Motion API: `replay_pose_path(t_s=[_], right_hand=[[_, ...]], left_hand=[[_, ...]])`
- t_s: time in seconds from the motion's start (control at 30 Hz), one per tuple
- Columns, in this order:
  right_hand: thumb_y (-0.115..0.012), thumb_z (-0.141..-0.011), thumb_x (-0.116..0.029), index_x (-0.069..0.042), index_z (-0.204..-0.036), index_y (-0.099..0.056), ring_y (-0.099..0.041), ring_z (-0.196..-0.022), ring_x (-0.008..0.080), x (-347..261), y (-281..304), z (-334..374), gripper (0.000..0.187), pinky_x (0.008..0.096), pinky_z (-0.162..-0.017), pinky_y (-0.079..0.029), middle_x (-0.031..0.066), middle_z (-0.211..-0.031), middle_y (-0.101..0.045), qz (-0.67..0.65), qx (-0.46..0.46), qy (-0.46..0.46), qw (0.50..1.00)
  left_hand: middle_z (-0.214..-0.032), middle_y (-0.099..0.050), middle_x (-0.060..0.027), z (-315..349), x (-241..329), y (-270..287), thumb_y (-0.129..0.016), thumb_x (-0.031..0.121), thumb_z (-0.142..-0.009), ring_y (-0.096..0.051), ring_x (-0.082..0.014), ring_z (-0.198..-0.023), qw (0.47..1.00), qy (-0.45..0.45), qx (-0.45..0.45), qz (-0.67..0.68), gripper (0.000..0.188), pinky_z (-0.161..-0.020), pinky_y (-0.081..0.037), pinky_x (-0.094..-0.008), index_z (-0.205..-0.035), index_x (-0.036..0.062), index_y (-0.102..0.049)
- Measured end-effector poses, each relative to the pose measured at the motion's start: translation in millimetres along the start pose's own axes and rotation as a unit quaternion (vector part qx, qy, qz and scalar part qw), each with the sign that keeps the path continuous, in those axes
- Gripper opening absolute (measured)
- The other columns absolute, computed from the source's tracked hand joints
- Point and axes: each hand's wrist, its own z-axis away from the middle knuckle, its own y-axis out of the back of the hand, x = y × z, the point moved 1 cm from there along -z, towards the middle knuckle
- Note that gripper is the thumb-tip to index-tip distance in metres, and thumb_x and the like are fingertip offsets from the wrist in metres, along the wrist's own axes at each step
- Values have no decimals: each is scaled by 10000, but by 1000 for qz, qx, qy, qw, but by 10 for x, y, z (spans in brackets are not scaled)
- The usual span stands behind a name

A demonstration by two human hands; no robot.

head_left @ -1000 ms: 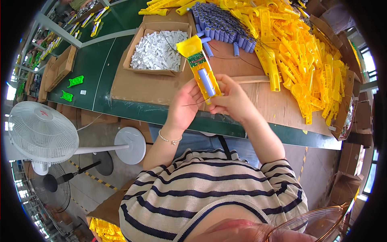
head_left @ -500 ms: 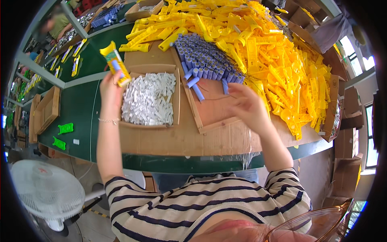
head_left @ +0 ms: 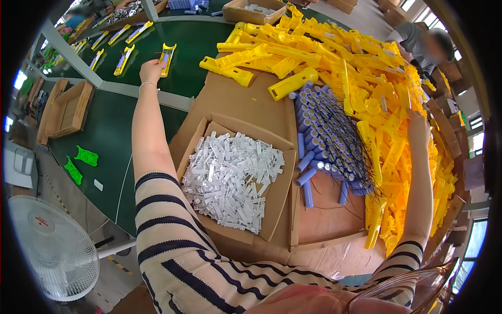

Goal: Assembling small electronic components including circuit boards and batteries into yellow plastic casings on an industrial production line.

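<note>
My left hand (head_left: 150, 72) is stretched far forward, its fingers closed on the near side of a yellow plastic casing (head_left: 168, 56). That casing lies at the end of a row of similar casings on the green table and has a blue cylindrical battery cell inside. Out to the right, my right hand (head_left: 418, 128) reaches into the heap of yellow casings (head_left: 334, 49), fingertips drawn together on a yellow casing there; the pile partly hides the grip. Between my arms are a cardboard tray of small white plastic strips (head_left: 235, 178) and a stack of blue battery cells (head_left: 324, 125) with thin dark wires.
Two green plastic pieces (head_left: 86, 156) and a small white piece lie on the green table (head_left: 112, 125) at left. A cardboard tray (head_left: 70, 110) stands by the metal frame (head_left: 73, 55). A white fan (head_left: 55, 246) is at lower left. Another person (head_left: 426, 44) is beyond the heap.
My left hand has carried the yellow casing forward from above the white strips to the row on the green table. My right hand has moved from beside the battery cells into the yellow heap. The view has turned.
</note>
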Motion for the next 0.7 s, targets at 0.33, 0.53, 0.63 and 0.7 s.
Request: replay_pose_path(t_s=[0.33,0.53,0.63,0.7], right_hand=[[-592,-858,-164,-42,-1007,-649,-622,-683,176,228,992,562,201,286,-644,-484,103,-819,-665,-299,279,-56,911],[-593,-875,-153,-1,-927,-618,-582,-723,108,-164,1550,1668,163,252,-691,-467,39,-846,-642,-804,18,-80,589],[-586,-879,-147,0,-942,-608,-608,-797,133,-594,1555,2262,161,278,-747,-488,63,-910,-648,-889,-67,-114,438],[-581,-885,-150,9,-976,-605,-616,-835,147,-826,1513,2620,186,300,-769,-495,74,-928,-647,-913,-122,-105,376]], left_hand=[[-1227,-516,-127,1479,1360,476,-549,184,-898,-514,-229,-1061,949,-287,111,73,388,-913,-400,-348,-1255,39,-506],[-1278,-494,-129,3754,2405,844,-613,113,-822,-444,-240,-1217,842,-427,-302,130,444,-1029,-320,-347,-1240,6,-508],[-1300,-475,-165,4471,2542,768,-639,221,-846,-445,-254,-1219,746,-400,-420,327,603,-1009,-349,-375,-1333,-11,-368],[-1297,-468,-175,4975,2708,657,-612,256,-868,-452,-259,-1211,702,-370,-416,444,635,-1005,-359,-382,-1357,-12,-309]])
